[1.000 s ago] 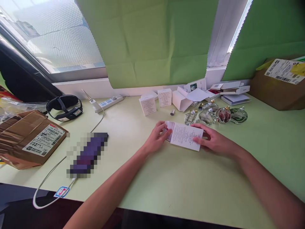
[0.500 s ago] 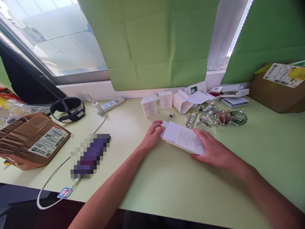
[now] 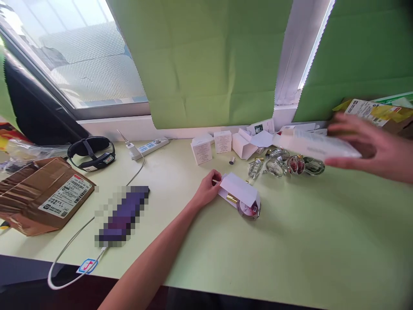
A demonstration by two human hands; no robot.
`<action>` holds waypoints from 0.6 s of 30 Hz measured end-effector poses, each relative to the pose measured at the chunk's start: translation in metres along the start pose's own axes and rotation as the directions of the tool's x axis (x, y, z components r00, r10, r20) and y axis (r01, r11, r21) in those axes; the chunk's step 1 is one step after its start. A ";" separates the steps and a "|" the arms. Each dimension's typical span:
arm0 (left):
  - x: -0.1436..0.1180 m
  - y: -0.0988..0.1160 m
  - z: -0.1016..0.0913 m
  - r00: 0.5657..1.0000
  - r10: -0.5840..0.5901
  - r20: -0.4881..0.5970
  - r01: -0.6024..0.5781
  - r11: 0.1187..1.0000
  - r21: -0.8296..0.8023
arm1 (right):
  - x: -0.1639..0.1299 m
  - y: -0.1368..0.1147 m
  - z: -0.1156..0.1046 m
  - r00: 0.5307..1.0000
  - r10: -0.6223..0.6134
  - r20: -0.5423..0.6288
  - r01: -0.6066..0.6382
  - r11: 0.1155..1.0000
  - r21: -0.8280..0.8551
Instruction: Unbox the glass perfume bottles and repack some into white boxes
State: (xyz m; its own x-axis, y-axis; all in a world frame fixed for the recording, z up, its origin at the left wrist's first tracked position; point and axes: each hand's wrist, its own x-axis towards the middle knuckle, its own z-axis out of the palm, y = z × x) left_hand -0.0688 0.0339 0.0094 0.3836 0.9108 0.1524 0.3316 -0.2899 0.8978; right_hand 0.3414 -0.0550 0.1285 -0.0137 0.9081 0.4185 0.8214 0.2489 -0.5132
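a folded white card insert is gripped at its left end by the left hand, and a round glass bottle with a gold-coloured neck is partly covered by it. a white carton, blurred, is held by the right hand over the right side of the table. farther back, glass bottles are clustered near upright boxes. a pixelated phone is joined to a white cable at the left, near a black headset.

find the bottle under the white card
In the head view, the bottle lies below and right of centre, partly under the white card, right of the left hand and in front of the other bottles.
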 end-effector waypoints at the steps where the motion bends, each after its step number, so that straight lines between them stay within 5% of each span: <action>1: -0.001 0.000 0.000 0.999 0.039 -0.006 -0.039 0.999 0.005 | 0.013 -0.011 -0.001 0.994 0.007 -0.106 -0.018 0.995 -0.102; 3: -0.002 -0.001 -0.001 0.992 0.127 0.017 -0.128 0.991 0.028 | 0.024 -0.039 0.008 0.972 -0.006 -0.233 -0.025 0.991 -0.129; 4: -0.002 -0.002 -0.002 0.986 0.158 0.045 -0.160 0.986 0.039 | 0.022 -0.054 0.017 0.987 -0.004 -0.163 -0.008 0.997 -0.073; 5: -0.002 -0.002 -0.003 0.982 0.171 0.076 -0.175 0.984 0.047 | 0.016 -0.070 0.029 0.997 -0.016 0.081 0.016 1.000 0.008; 6: -0.002 -0.003 -0.004 0.980 0.171 0.100 -0.176 0.983 0.046 | 0.006 -0.084 0.044 0.911 -0.094 0.402 0.050 0.992 0.119; 7: -0.001 -0.003 -0.004 0.981 0.163 0.104 -0.167 0.985 0.039 | -0.006 -0.097 0.060 0.721 -0.202 0.663 0.080 0.975 0.209; 8: 0.000 -0.003 -0.005 0.985 0.150 0.085 -0.153 0.988 0.031 | -0.017 -0.107 0.078 0.613 -0.291 0.735 0.113 0.952 0.283; 13: 0.002 -0.001 -0.003 0.993 0.051 -0.103 -0.055 0.998 -0.027 | -0.048 -0.115 0.160 0.764 -0.352 0.541 0.251 0.934 0.253; 18: 0.002 0.006 -0.012 0.979 -0.025 -0.201 0.003 0.994 -0.108 | -0.045 -0.093 0.179 0.803 -0.301 0.515 0.151 0.938 0.313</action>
State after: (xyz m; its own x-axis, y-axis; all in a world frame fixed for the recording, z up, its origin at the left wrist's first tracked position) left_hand -0.0764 0.0371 0.0202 0.1941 0.9582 0.2101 0.2382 -0.2538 0.9375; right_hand 0.1635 -0.0584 0.0229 -0.5520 0.8273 0.1045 0.5899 0.4760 -0.6522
